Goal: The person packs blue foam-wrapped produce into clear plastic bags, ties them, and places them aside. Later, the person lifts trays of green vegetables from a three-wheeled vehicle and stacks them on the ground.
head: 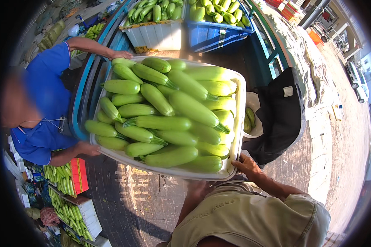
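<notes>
A white plastic crate [240, 102] heaped with pale green zucchini [160, 122] spans the middle of the view, tilted. My right hand [248, 166] grips its near right corner, thumb over the rim. Below the near rim, my left hand [200, 187] is blurred, its fingers tucked out of sight against the crate. Opposite me on the left, a person in a blue shirt [49, 80] holds the crate's other end, one hand [120, 55] at the far corner and the other hand [87, 148] at the near one.
A blue-railed cargo bed [78, 102] carries a white crate [156, 37] and a blue crate [219, 34], both full of zucchini. Right of my crate are a white bucket [253, 100] and a black cover [278, 114]. More filled crates [89, 213] stand lower left.
</notes>
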`<move>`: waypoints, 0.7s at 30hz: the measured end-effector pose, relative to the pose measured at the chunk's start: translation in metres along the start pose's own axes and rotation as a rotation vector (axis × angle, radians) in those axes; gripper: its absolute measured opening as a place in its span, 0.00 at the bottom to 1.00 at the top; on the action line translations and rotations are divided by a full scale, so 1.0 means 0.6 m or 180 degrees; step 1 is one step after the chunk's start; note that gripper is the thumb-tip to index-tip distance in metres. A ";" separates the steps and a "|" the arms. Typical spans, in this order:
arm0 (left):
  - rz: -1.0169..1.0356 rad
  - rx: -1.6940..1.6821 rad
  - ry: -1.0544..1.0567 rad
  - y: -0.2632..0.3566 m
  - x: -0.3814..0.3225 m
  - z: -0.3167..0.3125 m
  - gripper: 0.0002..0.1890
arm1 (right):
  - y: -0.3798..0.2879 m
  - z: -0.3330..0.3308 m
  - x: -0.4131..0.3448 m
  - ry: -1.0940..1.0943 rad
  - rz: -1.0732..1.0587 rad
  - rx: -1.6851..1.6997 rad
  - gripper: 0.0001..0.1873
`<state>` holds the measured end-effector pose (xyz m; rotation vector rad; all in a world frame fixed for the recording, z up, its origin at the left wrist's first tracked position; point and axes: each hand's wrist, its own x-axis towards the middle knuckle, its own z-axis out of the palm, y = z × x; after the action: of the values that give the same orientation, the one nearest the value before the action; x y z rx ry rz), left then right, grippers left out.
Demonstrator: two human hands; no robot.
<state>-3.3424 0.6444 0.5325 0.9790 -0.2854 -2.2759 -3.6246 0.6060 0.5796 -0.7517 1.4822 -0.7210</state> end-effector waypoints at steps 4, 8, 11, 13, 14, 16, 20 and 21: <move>-0.0251 -0.1210 0.0591 -0.071 0.042 0.039 0.27 | -0.100 -0.131 0.087 0.1243 -0.1319 -0.1750 0.11; 0.0015 -0.0872 0.0069 -0.125 0.103 0.047 0.27 | -0.253 -0.259 0.364 0.1363 -0.3101 -0.3672 0.16; 0.0255 -0.1461 0.0389 -0.154 0.129 0.079 0.31 | -0.282 -0.249 0.531 0.0756 -0.2550 -0.2316 0.17; 0.0368 -0.2595 0.0933 -0.174 0.124 0.133 0.35 | -0.313 -0.228 0.570 0.0314 -0.1913 -0.1535 0.18; 0.0650 -0.2669 0.1004 -0.177 0.127 0.158 0.35 | -0.325 -0.232 0.552 -0.0049 -0.2506 -0.1765 0.20; 0.0943 -0.2820 0.1255 -0.173 0.132 0.199 0.33 | -0.364 -0.210 0.540 0.0185 -0.1848 -0.1755 0.22; 0.1399 -0.1351 0.2100 -0.145 0.145 0.244 0.32 | -0.390 -0.193 0.520 -0.0833 -0.1070 -0.0712 0.24; 0.1617 -0.1488 0.2094 -0.142 0.147 0.251 0.32 | -0.376 -0.191 0.525 -0.1098 -0.1168 -0.0282 0.24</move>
<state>-3.5354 0.6472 0.5511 1.1683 0.2494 -1.3780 -3.7394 0.2186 0.5808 -1.1724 1.0789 -0.7565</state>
